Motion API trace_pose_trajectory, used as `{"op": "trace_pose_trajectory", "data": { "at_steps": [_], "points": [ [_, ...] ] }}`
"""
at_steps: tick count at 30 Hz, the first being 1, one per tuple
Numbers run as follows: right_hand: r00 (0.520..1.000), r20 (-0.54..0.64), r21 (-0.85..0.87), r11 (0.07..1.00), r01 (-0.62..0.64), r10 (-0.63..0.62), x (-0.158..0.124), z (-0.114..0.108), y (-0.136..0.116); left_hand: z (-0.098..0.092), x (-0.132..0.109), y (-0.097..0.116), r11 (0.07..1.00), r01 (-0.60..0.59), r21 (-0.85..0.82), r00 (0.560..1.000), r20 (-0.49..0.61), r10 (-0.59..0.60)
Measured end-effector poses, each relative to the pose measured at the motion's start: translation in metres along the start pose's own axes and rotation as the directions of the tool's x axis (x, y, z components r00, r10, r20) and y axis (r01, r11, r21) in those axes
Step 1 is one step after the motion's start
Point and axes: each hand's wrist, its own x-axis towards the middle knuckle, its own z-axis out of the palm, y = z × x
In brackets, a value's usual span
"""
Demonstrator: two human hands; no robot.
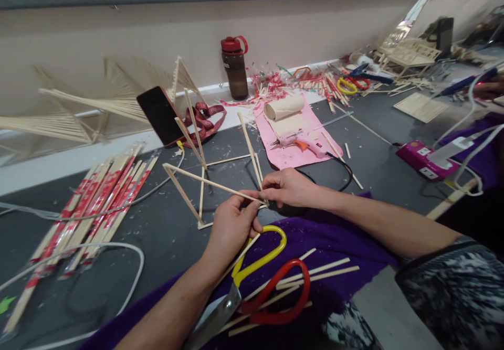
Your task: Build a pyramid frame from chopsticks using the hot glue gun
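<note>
My left hand [232, 225] and my right hand [287, 187] meet at one corner of a small frame of thin wooden sticks [205, 174] standing on the dark table. Both hands pinch sticks at that joint, fingers closed. The left hand also has a loose stick [240, 255] running down under its palm. Scissors with one yellow and one red handle [260, 282] lie on purple cloth just below my hands, with several loose sticks [315, 274] beside them.
A pile of wrapped chopsticks [90, 203] lies at left, a black phone [159, 115] leans behind the frame, a pink glue gun [303, 144] rests on a pink mat [291, 156], and a brown bottle [235, 67] stands by the wall. A pink power strip [427, 161] sits at right.
</note>
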Motion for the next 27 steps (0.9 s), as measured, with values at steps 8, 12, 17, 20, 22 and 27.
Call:
{"op": "trace_pose_trajectory", "data": {
  "at_steps": [8,12,17,20,22,27],
  "points": [
    [0.999,0.009,0.007,0.999,-0.045,0.045,0.0026,-0.0003,-0.0025,0.0006,0.0004,-0.0013,1.0,-0.015,-0.017,1.0,-0.006,0.015],
    [0.999,0.019,0.024,0.998,-0.052,0.051,0.0039,-0.0005,-0.0022,0.0013,-0.0004,0.0003,0.999,-0.03,-0.014,0.999,-0.022,0.029],
    [0.998,0.031,0.016,0.998,-0.054,0.054,0.0044,-0.0003,-0.0022,0.001,-0.0004,0.0014,0.999,-0.033,-0.001,0.999,-0.015,0.033],
    [0.998,0.043,0.016,0.999,-0.048,0.047,0.0045,-0.0006,-0.0021,0.0013,-0.0002,0.0014,0.999,-0.039,0.007,0.999,-0.021,0.039],
    [0.998,0.044,0.016,0.999,-0.047,0.046,0.0044,-0.0008,-0.0023,0.0017,-0.0001,0.001,0.999,-0.042,0.006,0.999,-0.025,0.042],
    [0.998,0.041,0.011,0.999,-0.043,0.043,0.0042,-0.0002,-0.0019,0.0019,-0.0005,0.001,0.999,-0.041,0.014,0.999,-0.024,0.042]
  ]
}}
